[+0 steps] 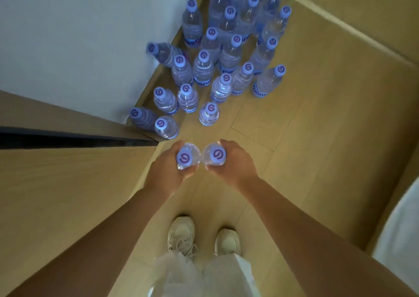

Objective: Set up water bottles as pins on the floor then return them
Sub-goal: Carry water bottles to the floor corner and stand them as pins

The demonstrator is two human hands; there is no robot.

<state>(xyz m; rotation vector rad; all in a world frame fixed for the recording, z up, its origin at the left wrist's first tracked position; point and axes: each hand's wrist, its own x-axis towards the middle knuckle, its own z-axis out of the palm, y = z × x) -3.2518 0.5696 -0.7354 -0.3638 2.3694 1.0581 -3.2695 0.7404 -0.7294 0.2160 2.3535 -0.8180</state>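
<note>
I look straight down at two clear water bottles with blue caps, held upright side by side. My left hand (169, 168) grips one bottle (188, 157) round its body. My right hand (234, 161) grips the other bottle (215, 156) the same way. Both bottles hang above the wooden floor (317, 126), just short of a cluster of several standing bottles (226, 65) packed along the white wall. The closest standing bottle (209, 114) is a little ahead of my hands. One bottle (162, 51) at the cluster's left leans against the wall.
A white wall (79, 35) meets the floor at the left of the cluster. A wooden panel (56, 183) with a dark gap fills the left side. My white shoes (181, 232) stand below my hands. A white fabric edge (401, 235) shows at the right.
</note>
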